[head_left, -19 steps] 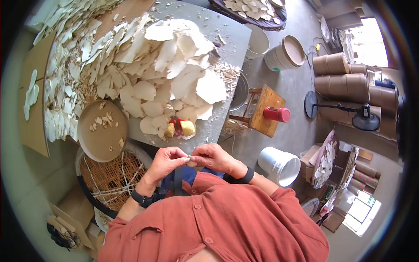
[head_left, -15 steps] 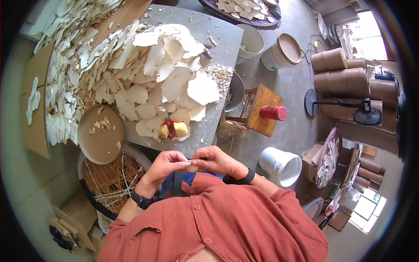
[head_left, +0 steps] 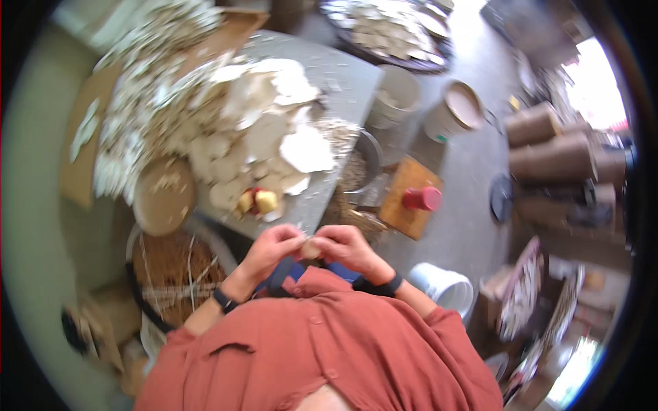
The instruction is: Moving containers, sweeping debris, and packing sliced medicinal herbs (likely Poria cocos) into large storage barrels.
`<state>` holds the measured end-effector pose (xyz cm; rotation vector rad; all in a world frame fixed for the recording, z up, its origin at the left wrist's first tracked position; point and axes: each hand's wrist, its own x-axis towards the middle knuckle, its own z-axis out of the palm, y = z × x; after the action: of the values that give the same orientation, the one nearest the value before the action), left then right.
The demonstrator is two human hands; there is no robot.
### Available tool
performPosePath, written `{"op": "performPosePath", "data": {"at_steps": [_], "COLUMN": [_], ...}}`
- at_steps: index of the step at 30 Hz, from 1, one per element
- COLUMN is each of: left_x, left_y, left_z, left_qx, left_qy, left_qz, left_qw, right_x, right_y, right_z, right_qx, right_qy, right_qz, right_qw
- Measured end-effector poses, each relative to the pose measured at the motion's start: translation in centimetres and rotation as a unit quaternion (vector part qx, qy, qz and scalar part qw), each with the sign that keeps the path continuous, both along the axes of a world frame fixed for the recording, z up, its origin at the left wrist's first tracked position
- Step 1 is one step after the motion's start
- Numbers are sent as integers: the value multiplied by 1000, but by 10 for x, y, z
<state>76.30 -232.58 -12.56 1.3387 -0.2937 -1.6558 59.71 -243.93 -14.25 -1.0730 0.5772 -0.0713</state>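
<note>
2 hands: left hand (head_left: 271, 248), right hand (head_left: 343, 246) | pinch 1 pale piece (head_left: 310, 248)

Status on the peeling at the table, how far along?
Done: a big heap of pale flat pieces covers the table. In hand: left hand and right hand meet on one small piece, blurred. Left: cannot tell; the bowl beside the table holds brownish bits.

Rust-red buttoned shirt (head_left: 329, 342), rolled sleeves, dark band on each wrist.
</note>
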Motion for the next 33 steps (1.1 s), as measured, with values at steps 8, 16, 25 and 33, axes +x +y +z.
{"op": "performPosePath", "data": {"at_steps": [8,16,25,33], "left_x": [-28,-17,18,119], "left_y": [46,111,138,158], "left_z": [8,17,22,-51], "left_qx": [9,35,-10,48], "left_qy": [-80,-165,-183,-157], "left_qz": [112,259,199,181], "left_qw": [990,951,963,970], "right_x": [-62,-2,52,9], "right_y": [6,14,18,59], "right_z": [-23,-52,-36,-84], "right_qx": [11,-145,-172,-116], "right_qy": [56,54,83,211], "right_qz": [-32,40,64,70], "right_qw": [998,987,979,968]}}
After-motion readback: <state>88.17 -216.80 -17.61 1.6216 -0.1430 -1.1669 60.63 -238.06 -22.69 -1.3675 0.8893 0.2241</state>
